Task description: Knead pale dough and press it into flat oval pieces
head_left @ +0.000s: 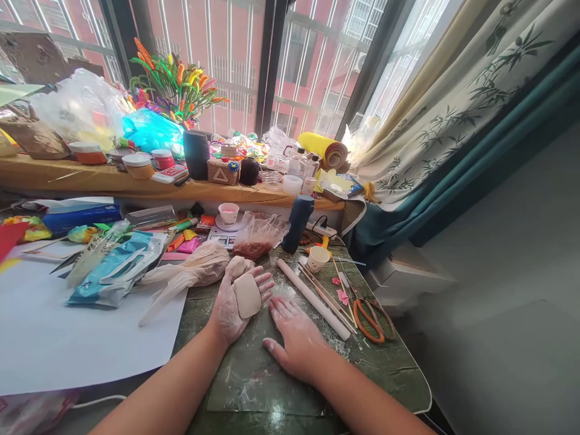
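My left hand [228, 311] is turned palm up with its fingers stretched out, and a flat, rounded-square piece of pale clay [247, 296] rests on the palm and fingers. Palm down, my right hand [296, 335] lies on or just over the dusty clear mat [240, 380], fingers extended and nothing in it. White powder coats both hands. Behind my left hand sits a lump of the same pale clay [240, 266], by a plastic bag [194, 266]. A pale rolling pin [315, 301] lies to the right of my right hand.
Right of the pin are thin wooden sticks [324, 290], orange-handled scissors [369, 323] and a paper cup [318, 258]. Further back stand a dark blue bottle [299, 223], a bag of reddish-brown material [258, 235] and a scale [221, 240]. White paper [118, 344] and a wipes pack [120, 272] lie left.
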A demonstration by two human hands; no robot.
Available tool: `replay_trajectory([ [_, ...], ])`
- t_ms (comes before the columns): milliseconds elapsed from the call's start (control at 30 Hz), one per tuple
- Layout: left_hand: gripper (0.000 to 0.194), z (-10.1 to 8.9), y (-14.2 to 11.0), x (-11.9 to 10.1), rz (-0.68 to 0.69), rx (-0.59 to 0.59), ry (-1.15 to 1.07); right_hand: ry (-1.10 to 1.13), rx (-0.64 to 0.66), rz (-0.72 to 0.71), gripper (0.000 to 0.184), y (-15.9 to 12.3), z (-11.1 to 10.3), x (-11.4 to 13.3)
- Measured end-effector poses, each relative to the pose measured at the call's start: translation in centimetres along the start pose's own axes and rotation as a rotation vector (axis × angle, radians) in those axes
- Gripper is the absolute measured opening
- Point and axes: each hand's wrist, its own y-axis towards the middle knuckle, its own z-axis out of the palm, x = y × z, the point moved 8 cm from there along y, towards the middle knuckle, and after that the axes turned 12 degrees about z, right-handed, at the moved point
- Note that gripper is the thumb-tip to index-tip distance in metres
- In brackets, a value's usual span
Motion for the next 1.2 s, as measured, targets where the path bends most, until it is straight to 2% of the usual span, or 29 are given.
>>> replay_trajectory([
  [133,0.07,-0.1,0.0,0.1,0.011,0.007,0.016,0.067,0.133,-0.25,0.078,-2.7,0.9,1.4],
  [200,0.069,-0.1,0.0,0.1,0.016,-0.001,0.015,0.045,0.154,-0.194,0.074,-3.2,0.9,0.1],
  [267,0.068,-0.1,0.1,0.2,0.016,0.002,0.019,0.0,0.092,-0.019,0.074,-2.5,0.2,-1.7],
  [333,0.068,0.0,0.2,0.2,0.023,0.012,0.024,-0.023,0.026,0.09,0.08,-1.6,-0.5,-2.3],
  [400,0.068,-0.1,0.3,0.1,0.041,0.017,0.023,0.002,0.022,0.029,0.084,-1.1,-0.4,-0.9],
  [500,0.068,-0.4,0.4,0.0,0.063,0.003,0.013,0.056,0.087,-0.178,0.081,-1.5,0.4,1.9],
  [533,0.068,-0.5,0.4,-0.1,0.065,-0.001,0.012,0.057,0.089,-0.175,0.081,-1.4,0.5,2.0],
  [667,0.067,-0.2,0.4,0.0,0.048,0.022,0.026,0.024,-0.002,0.026,0.086,-0.4,0.0,0.6],
  [733,0.067,-0.1,0.3,0.0,0.042,0.031,0.024,0.048,0.005,-0.067,0.087,-0.7,0.2,1.3],
  [800,0.068,-0.3,0.3,-0.1,0.047,0.024,0.016,0.081,0.075,-0.235,0.083,-1.9,0.9,2.3],
  [833,0.069,-0.4,0.3,-0.1,0.052,0.02,0.014,0.087,0.1,-0.27,0.08,-2.3,1.1,2.2],
  [900,0.069,-0.5,0.3,-0.2,0.056,0.021,0.019,0.071,0.078,-0.183,0.075,-2.3,1.0,0.7],
  [967,0.068,-0.5,0.3,-0.1,0.051,0.032,0.026,0.041,-0.016,0.016,0.068,-1.4,0.3,-1.3],
  [1033,0.067,-0.4,0.4,0.0,0.045,0.042,0.026,0.03,-0.05,0.078,0.071,-0.9,0.2,-1.6],
  [1133,0.067,-0.4,0.4,0.0,0.053,0.038,0.024,0.065,0.059,-0.133,0.086,-2.1,1.7,0.4],
  [1200,0.068,-0.4,0.5,-0.1,0.06,0.026,0.026,0.087,0.103,-0.197,0.087,-3.8,2.5,0.3],
])
